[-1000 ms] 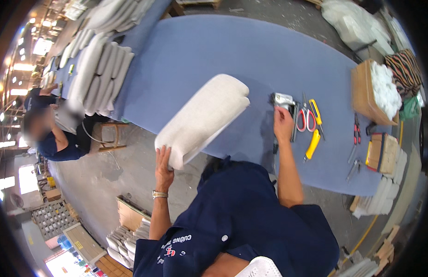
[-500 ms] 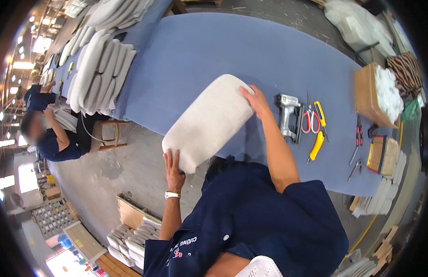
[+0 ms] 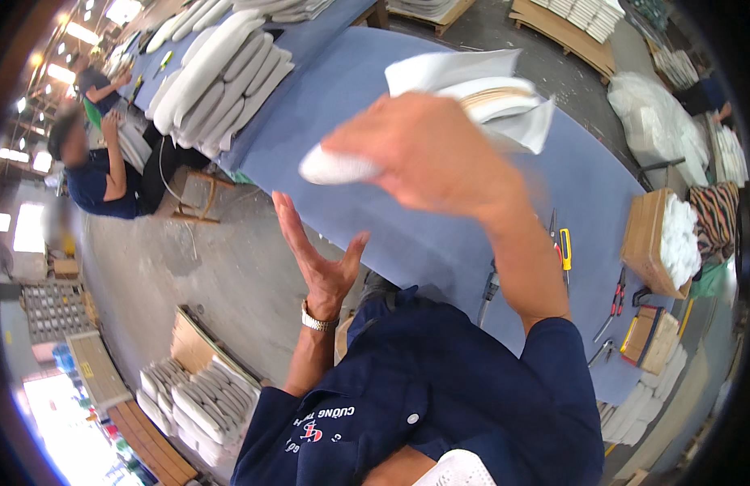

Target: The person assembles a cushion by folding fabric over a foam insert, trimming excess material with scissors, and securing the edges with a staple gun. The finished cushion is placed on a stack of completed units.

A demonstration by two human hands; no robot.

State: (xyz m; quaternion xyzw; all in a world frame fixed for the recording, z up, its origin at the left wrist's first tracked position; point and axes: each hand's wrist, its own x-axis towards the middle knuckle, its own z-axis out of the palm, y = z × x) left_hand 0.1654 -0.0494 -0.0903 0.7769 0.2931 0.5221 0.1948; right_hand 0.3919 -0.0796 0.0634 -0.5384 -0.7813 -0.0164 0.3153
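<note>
Since half a second ago, the left hand (image 3: pixel 320 267) has let go of the pale pad (image 3: pixel 338 168), and the right hand (image 3: pixel 432 158) has lifted it, its rounded end now up and toward the left. From where I stand, the right hand's fingers are curled down around that end, blurred by motion; the left hand's are spread, thumb wide, holding nothing, just off the near edge of the blue bench (image 3: pixel 326 93). The pad is in the air above the bench. Behind the right hand shows a white piece with loose flaps (image 3: pixel 452 69) and tan layers; I can't tell whether it belongs to the same pad. Right of the right forearm lies a yellow-handled tool (image 3: pixel 565 247), and at the left stands a stack of grey-white pads (image 3: pixel 225 93).
</note>
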